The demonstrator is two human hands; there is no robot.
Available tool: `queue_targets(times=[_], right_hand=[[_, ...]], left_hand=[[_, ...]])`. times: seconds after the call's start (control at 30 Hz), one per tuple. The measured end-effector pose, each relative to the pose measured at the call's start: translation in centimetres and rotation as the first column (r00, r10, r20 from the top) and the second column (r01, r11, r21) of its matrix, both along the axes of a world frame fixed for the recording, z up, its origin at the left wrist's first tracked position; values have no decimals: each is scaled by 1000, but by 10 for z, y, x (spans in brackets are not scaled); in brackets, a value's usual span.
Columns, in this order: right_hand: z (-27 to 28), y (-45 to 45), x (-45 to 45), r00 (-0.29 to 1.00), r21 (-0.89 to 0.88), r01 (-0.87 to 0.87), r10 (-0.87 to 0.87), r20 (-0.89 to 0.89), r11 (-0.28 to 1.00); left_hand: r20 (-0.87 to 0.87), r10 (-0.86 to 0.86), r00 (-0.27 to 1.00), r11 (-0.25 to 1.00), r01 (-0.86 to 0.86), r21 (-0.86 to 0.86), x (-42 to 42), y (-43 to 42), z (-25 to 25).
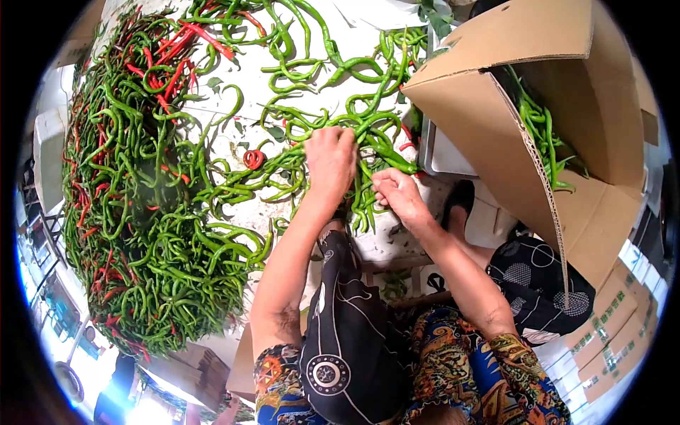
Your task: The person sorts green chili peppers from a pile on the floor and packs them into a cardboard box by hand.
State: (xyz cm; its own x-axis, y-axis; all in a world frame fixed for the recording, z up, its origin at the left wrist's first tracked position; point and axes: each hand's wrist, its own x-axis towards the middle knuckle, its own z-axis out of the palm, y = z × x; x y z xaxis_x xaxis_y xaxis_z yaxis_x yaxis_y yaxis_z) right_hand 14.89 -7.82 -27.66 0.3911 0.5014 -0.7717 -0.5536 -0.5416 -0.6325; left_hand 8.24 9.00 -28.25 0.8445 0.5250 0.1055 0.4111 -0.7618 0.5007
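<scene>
Long, curly green chili peppers (294, 71) lie loosely over a pale table (212, 152). My left hand (331, 159) is closed among them, with its fingers curled down onto green peppers whose ends stick out beside the knuckles. To its right and a little nearer to me, my right hand (399, 195) has its fingertips pressed together. What those fingers hold, if anything, is hidden. Several green peppers (365, 202) hang in a bunch between the two hands. A coiled red pepper (253, 159) rests to the left of my left hand.
A large heap of green and red peppers (149, 212) fills the left side. At the right stands an open cardboard box (482, 106) with green peppers (540, 134) inside. Beside the box is a light-coloured tray (446, 152). Stacked cartons (613, 333) stand at lower right.
</scene>
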Motion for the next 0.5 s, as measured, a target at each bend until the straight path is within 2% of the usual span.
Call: queue_targets(times=[0.03,0.1,0.17,0.2,0.23,0.3,0.47,0.5], right_hand=[[0,-2,-2,998,-6,4,-4,-55,1000],[1,-6,-5,998,20,-31,32,-52,999],[6,-14,-5,996,87,-26,33,-80,996],[10,-14,-2,996,77,-28,35,-87,997],[15,-13,1,994,71,-34,41,-97,997],[24,-10,5,995,102,-4,14,-101,995],[36,8,11,993,150,5,13,-115,989],[40,10,12,990,189,17,9,-139,982]], left_hand=[[-143,-36,989,999,38,14,6,-2,-11],[-261,-8,965,1000,7,-6,13,-4,-24],[-7,158,987,943,-153,-295,11,-3,-39],[-141,162,977,825,-213,-523,9,6,-29],[-236,158,959,630,-282,-724,3,13,-16],[-204,205,957,517,-283,-808,-11,12,12],[-231,142,963,152,-252,-956,-41,-10,48],[-219,141,965,157,-240,-958,-46,-16,48]])
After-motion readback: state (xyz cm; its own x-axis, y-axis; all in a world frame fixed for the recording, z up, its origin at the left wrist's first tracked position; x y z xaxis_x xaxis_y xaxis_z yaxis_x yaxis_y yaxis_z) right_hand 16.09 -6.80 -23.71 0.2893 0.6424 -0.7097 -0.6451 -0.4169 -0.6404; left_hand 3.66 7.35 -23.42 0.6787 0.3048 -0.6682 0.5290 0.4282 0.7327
